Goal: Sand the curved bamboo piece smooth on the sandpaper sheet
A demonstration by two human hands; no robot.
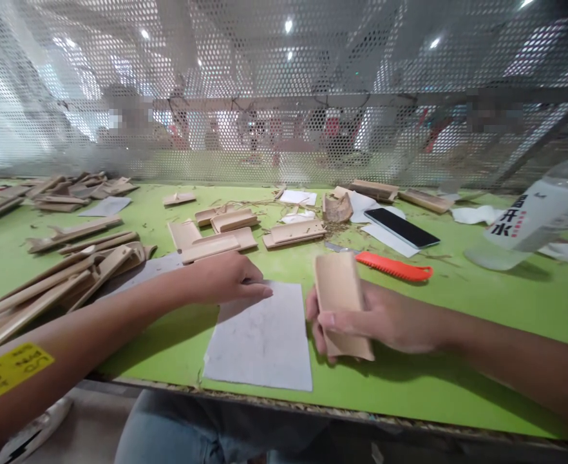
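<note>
My right hand (pixel 361 316) is wrapped round a pale, curved wooden piece (pixel 340 290), held upright just right of a white paper sheet (pixel 265 341). The fingers of my left hand (pixel 230 278) are curled together at the sheet's top edge; whether anything is between them is hidden. Several curved wooden pieces (pixel 221 245) lie just beyond my left hand. A red-handled knife (pixel 395 265) with its blade out rests behind my right hand.
Beyond the knife, a black phone (pixel 402 227) lies on paper. A clear bottle (pixel 535 212) stands tilted in view at the right. Piled wooden pieces (pixel 66 283) cover the left side. A perforated metal screen (pixel 265 142) borders the green table (pixel 482 322) behind.
</note>
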